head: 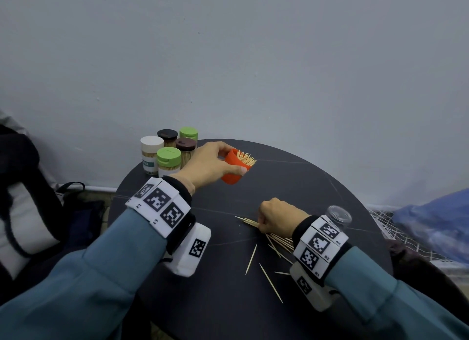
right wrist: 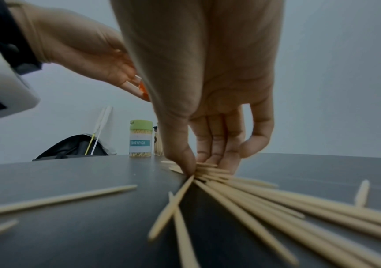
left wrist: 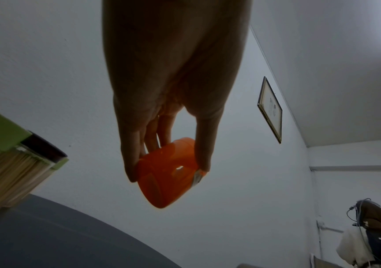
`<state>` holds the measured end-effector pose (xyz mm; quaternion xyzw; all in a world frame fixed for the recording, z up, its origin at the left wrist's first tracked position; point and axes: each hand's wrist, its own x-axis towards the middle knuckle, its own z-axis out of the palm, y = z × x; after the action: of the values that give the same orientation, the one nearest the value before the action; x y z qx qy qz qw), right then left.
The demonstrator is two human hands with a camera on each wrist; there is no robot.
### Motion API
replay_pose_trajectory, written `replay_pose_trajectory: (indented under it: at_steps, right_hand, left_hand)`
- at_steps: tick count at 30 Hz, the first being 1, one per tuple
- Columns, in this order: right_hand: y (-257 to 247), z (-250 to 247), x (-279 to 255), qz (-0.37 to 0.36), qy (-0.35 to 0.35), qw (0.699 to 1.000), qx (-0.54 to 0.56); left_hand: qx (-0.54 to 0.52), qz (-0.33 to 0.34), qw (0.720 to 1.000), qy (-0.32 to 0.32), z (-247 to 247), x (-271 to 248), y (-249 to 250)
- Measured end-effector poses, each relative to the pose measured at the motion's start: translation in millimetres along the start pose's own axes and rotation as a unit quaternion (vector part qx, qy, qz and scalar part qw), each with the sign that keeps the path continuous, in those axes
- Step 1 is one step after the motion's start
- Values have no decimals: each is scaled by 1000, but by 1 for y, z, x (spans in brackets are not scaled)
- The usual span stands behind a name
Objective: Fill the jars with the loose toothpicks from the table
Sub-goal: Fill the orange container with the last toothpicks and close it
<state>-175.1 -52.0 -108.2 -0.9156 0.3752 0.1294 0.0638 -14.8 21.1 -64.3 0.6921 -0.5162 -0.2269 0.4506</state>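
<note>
My left hand (head: 233,159) grips a small orange container (head: 232,173) above the far part of the round dark table (head: 215,276), tilted, with toothpicks (head: 246,158) sticking out of its open end. From the left wrist, thumb and fingers of that hand (left wrist: 167,170) clasp the orange container (left wrist: 169,181) by its sides. My right hand (head: 261,223) is down on the table, pinching a bunch of loose toothpicks (head: 279,240). The right wrist view has thumb and fingers of this hand (right wrist: 198,166) closed on the fanned toothpicks (right wrist: 253,199). A clear empty jar (head: 338,216) stands behind my right wrist.
Several lidded jars (head: 167,154) packed with toothpicks stand at the table's far left edge, one green-lidded jar (right wrist: 140,140) labelled TOOTHPICK. A few stray toothpicks (head: 270,282) lie near the front. A dark bag (head: 25,200) sits left of the table, blue cloth (head: 436,220) right.
</note>
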Motion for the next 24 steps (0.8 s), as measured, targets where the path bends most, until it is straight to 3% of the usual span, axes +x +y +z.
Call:
replay_pose_trajectory:
  at_steps: [15,21,24]
  right_hand:
    - [6,-5,-6,6,48,999,3]
    - [25,-15,-6,-33,104,982,156]
    - [33,-24,-9,-32,144,952,267]
  left_hand:
    - [-4,4,1000,1,0,-1,1]
    - [-14,1,1000,-3,-1,-1,0]
    - [-17,1,1000,-8,0,-1,1]
